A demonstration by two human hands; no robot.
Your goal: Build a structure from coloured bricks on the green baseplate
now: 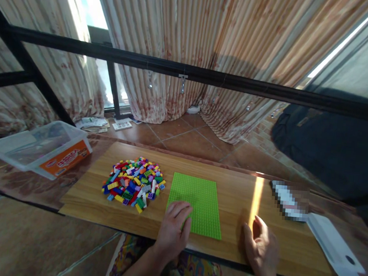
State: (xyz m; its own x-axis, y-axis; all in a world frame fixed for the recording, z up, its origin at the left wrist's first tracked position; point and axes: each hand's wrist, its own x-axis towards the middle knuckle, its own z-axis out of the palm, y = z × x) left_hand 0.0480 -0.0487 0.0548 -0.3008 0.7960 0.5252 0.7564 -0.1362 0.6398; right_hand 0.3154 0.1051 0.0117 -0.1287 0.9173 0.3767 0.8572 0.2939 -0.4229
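Observation:
A green studded baseplate (202,203) lies flat on the wooden board. My left hand (175,224) rests over its near left corner, fingers loosely bent and a little apart from the thumb, with nothing seen in it. To the right of the plate, my right hand (261,244) hovers by or rests on the board near its front edge. Its thumb and curved fingers are spread, and no object shows between them. A heap of small building bricks (134,183) in many colours sits left of the baseplate, apart from both hands.
A clear plastic box (36,152) with an orange label stands left of the wooden board (86,185). At the right lie a blurred-out phone-like object (289,201) and a white flat piece (335,243) with a dark hole. A black metal bar (164,66) crosses beyond the board, before the curtains.

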